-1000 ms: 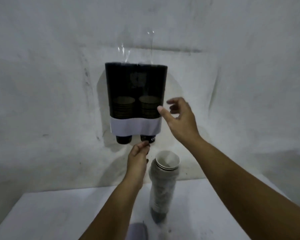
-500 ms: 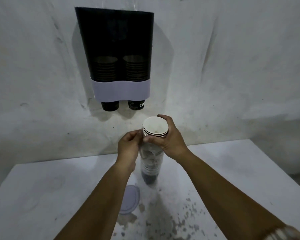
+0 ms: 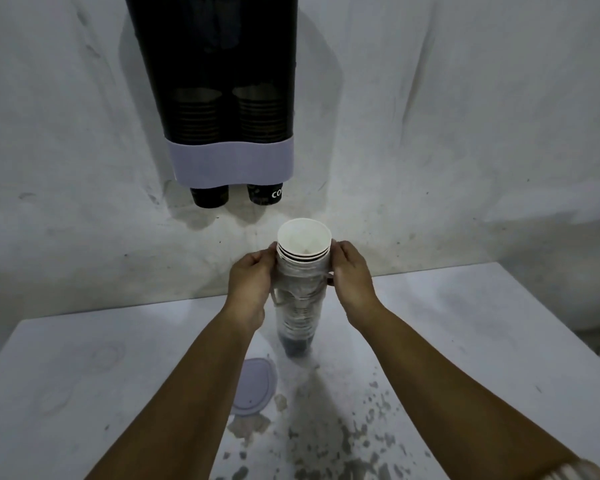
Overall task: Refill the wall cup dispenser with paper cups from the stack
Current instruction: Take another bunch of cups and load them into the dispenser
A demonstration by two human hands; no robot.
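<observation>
A tall stack of paper cups [image 3: 300,299] in a clear plastic sleeve stands upright on the white table [image 3: 465,323]; the top cup's white inside faces me. My left hand [image 3: 252,282] grips the stack's upper left side and my right hand [image 3: 350,275] grips its upper right side, just under the rims. On the wall above hangs the dark cup dispenser [image 3: 219,88] with a pale band at its base. Two columns of cups show through it, and two dark cup bottoms [image 3: 236,195] stick out below.
A pale round lid [image 3: 255,386] lies flat on the table near my left forearm. Dark speckles and stains cover the table's near right part. The rough white wall [image 3: 465,133] rises right behind the table.
My hands came down from the dispenser to the stack one second ago. Since half a second ago both slid lower on its sides, and the view dropped closer.
</observation>
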